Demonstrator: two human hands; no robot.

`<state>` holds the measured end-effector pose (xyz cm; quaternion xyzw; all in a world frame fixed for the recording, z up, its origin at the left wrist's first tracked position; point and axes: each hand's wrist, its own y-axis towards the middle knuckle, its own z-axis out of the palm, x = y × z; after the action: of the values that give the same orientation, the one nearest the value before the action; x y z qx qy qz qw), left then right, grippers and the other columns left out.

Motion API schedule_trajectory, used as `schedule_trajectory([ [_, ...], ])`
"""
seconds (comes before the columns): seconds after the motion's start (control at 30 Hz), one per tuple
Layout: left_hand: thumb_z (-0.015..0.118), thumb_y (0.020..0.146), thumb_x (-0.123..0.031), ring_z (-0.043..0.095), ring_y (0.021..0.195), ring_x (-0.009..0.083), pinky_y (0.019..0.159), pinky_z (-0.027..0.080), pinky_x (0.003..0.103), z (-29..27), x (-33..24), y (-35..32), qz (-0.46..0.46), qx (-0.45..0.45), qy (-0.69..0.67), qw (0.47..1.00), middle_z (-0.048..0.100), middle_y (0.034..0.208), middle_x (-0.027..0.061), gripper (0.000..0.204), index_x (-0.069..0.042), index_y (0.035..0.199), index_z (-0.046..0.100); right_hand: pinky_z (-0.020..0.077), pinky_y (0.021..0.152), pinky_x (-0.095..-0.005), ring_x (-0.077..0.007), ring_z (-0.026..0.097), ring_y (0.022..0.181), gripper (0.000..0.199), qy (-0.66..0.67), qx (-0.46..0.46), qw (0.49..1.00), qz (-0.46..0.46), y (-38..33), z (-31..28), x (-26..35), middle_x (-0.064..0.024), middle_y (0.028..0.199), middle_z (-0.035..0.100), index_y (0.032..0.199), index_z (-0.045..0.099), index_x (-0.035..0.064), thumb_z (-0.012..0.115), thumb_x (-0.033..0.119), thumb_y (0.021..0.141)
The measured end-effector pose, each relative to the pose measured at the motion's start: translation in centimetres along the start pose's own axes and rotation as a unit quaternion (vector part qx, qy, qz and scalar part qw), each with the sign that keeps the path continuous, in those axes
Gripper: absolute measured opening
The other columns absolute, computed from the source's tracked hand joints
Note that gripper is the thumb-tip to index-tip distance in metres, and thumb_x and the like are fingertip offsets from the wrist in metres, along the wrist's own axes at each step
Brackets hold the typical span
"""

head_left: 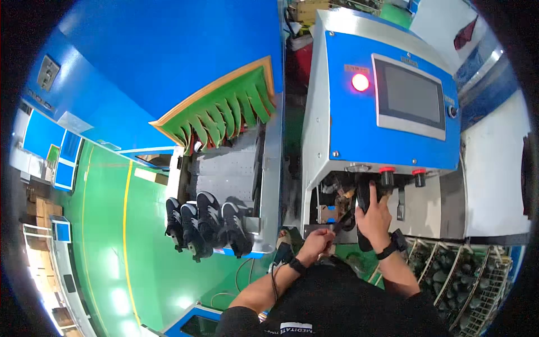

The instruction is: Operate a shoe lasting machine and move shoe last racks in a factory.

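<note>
Under the blue-fronted machine (351, 132), my right hand (375, 218) is wrapped round a long black shoe (363, 194), its fingers pointing up toward the machine's underside. Part of the shoe is hidden by the hand and by shadow. Just to the left, my left hand (319, 246) is closed in a pinch at the end of a thin black strip (343, 220). Where that strip leads in the dark opening cannot be made out. Several black-and-white sneakers (209, 216) stand in a row on the end of a conveyor (222, 174) to the left.
A glowing red lamp (360, 82) and a dark screen (409, 92) sit on the machine's front, with black-and-red knobs (387, 175) below. Green strip curtains (224, 118) hang over the conveyor. A wire rack (457, 281) with dark shoe-shaped pieces stands at lower right.
</note>
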<state>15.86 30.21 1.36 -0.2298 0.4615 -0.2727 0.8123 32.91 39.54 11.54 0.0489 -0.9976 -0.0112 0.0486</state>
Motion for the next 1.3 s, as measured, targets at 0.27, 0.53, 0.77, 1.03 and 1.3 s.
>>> schedule_trajectory([
  [0.27, 0.054, 0.1, -0.024, 0.054, 0.056, 0.0126, 0.048, 0.042, 0.029, 0.1, -1.9, -1.6, -0.055, 0.008, 0.073, 0.996, 0.056, 0.07, 0.0025, 0.023, -0.004, 0.091, 0.06, 0.0499, 0.071, -0.0528, -0.0478, 0.058, 0.09, 0.089, 0.073, -0.074, 0.994, 0.022, -2.6, -0.1, 0.6, -0.0283, 0.108, 0.049, 0.158, 0.022, 0.0147, 0.071, 0.024, 0.083],
  [0.53, 0.05, 0.103, -0.037, 0.06, 0.063, 0.0145, 0.06, 0.052, 0.028, 3.0, -3.8, -4.2, -0.168, 0.229, 0.059, 0.957, 0.068, 0.092, 0.01, 0.045, -0.006, 0.135, 0.045, 0.0492, 0.079, -0.0538, -0.0485, 0.055, 0.102, 0.073, 0.134, -0.101, 0.986, 0.011, -13.9, -2.9, -1.1, -0.0282, 0.115, 0.053, 0.146, 0.047, 0.011, 0.075, 0.025, 0.08],
  [0.77, 0.046, 0.099, -0.058, 0.065, 0.104, 0.0194, 0.087, 0.053, 0.037, 4.6, -2.6, -6.5, -0.27, 0.235, 0.06, 0.932, 0.066, 0.124, 0.0055, 0.061, -0.009, 0.134, 0.054, 0.0525, 0.093, -0.0416, -0.0404, 0.061, 0.114, 0.091, 0.436, 0.175, 0.873, 0.131, -18.0, -8.2, -2.5, -0.0288, 0.133, 0.055, 0.157, 0.024, 0.0095, 0.066, 0.054, 0.089],
  [1.03, 0.072, 0.082, -0.042, 0.066, 0.08, 0.0212, 0.065, 0.051, 0.034, 2.7, 0.0, -5.4, -0.196, 0.063, 0.271, 0.94, 0.066, 0.089, 0.0068, 0.051, 0.001, 0.108, 0.066, 0.0505, 0.078, -0.0322, -0.0159, 0.062, 0.088, 0.064, 0.826, -0.036, 0.514, 0.228, -13.4, 2.6, -1.6, -0.0056, 0.106, 0.067, 0.136, 0.055, 0.0091, 0.08, 0.017, 0.078],
  [1.3, 0.061, 0.095, -0.049, 0.064, 0.102, 0.0241, 0.09, 0.052, 0.036, -0.3, 1.2, -6.2, -0.132, 0.084, 0.263, 0.952, 0.068, 0.117, 0.0096, 0.056, -0.001, 0.123, 0.065, 0.0484, 0.101, -0.0433, -0.0422, 0.06, 0.118, 0.066, 0.241, -0.318, 0.746, 0.532, -33.2, -5.1, -18.5, -0.0253, 0.138, 0.054, 0.149, 0.036, 0.0003, 0.06, 0.023, 0.091],
])
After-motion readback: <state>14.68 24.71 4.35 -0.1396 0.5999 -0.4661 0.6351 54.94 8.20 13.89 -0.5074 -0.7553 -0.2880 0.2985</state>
